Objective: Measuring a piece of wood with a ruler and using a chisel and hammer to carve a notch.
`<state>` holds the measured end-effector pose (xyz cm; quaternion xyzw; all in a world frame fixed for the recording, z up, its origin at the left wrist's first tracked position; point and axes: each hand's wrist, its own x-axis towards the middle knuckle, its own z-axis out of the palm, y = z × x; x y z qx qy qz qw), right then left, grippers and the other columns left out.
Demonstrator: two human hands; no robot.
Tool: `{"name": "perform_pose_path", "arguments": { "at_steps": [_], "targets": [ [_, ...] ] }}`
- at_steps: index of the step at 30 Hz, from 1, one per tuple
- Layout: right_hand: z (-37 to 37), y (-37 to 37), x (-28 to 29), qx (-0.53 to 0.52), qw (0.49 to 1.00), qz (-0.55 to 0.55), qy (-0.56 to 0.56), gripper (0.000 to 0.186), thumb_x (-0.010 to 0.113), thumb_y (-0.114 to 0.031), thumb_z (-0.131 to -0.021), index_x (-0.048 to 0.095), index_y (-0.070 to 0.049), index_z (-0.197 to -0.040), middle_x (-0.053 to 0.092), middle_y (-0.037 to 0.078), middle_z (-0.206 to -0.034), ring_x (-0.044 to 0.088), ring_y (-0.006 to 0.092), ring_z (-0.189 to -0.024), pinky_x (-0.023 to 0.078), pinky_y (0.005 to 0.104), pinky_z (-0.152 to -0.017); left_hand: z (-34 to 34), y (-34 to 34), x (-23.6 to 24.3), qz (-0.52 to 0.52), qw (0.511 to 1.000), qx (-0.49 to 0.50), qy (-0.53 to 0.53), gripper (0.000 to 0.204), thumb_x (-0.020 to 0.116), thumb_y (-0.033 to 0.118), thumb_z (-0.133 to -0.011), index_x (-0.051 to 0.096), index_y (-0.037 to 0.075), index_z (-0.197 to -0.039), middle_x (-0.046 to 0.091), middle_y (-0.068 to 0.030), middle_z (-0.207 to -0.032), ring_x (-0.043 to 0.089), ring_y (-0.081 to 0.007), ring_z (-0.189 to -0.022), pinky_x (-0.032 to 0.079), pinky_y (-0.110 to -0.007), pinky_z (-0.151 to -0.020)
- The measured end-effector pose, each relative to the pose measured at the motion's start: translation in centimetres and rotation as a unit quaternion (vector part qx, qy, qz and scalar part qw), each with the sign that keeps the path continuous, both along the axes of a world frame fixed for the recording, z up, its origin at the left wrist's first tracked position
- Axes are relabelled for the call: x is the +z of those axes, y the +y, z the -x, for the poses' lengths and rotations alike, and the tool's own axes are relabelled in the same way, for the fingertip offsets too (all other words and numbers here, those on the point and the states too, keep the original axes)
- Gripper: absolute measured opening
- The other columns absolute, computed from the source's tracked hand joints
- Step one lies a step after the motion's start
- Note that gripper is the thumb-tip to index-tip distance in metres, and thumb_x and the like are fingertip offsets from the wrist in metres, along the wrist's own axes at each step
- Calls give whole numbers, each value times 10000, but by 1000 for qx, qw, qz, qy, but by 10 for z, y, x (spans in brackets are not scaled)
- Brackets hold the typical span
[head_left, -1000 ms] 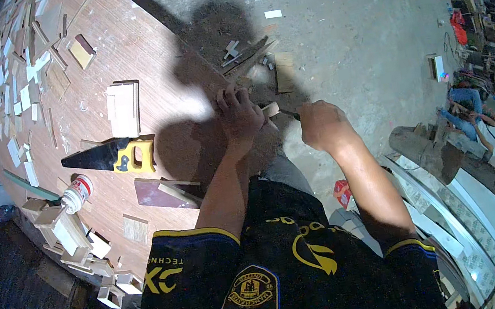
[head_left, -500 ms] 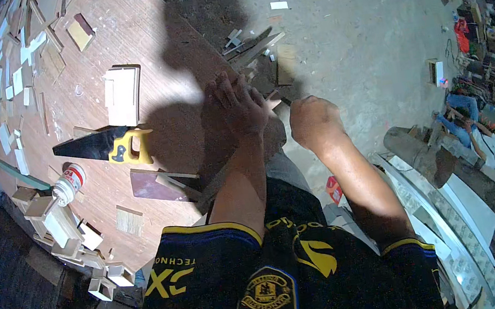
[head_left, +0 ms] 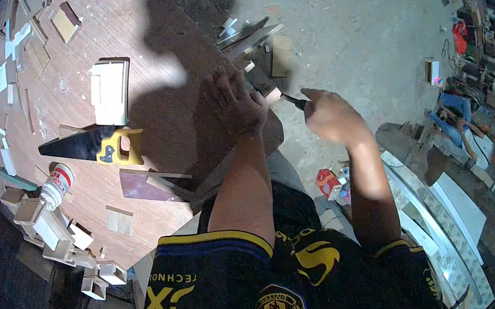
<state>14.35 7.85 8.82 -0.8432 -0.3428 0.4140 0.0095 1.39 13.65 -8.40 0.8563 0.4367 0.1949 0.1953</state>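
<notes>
My left hand (head_left: 237,104) bears down at the edge of the brown wooden table (head_left: 95,220), its fingers stretched over a small pale wood block (head_left: 272,95) that it holds there and that sticks out to the right. My right hand (head_left: 333,116) is closed on a slim tool with a dark handle (head_left: 297,102), index finger raised along it. The tool's thin end reaches the block; what kind of tool it is I cannot tell. Left of my hands lie a yellow-handled saw (head_left: 110,147), a pale stack of boards (head_left: 109,92) and a maroon board (head_left: 141,181).
Wood offcuts (head_left: 9,82), a white jar (head_left: 57,184) and small wooden boxes (head_left: 49,231) line the table's left side. Loose boards (head_left: 259,42) lie beyond its edge. At right are a red carton (head_left: 328,183), long white strips (head_left: 434,228) and a seated person (head_left: 464,133) among stored wood.
My right hand has shifted a little right, showing more of the tool's handle, with the index finger now extended. My left hand's fingers have straightened and moved slightly forward. The whole view has shifted somewhat.
</notes>
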Motion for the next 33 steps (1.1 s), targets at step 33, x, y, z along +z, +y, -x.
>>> {"name": "perform_pose_path", "arguments": {
  "at_steps": [33],
  "targets": [
    [26,-11,-33,151,980,47,-120,177,478,-74,-798,594,8,-904,634,239,-749,639,382,-724,504,464,-654,-5,8,21,45,998,-12,45,461,585,137,-751,561,89,-1208,400,-184,-1349,277,-446,-1322,221,-576,-1091]
  ]
}}
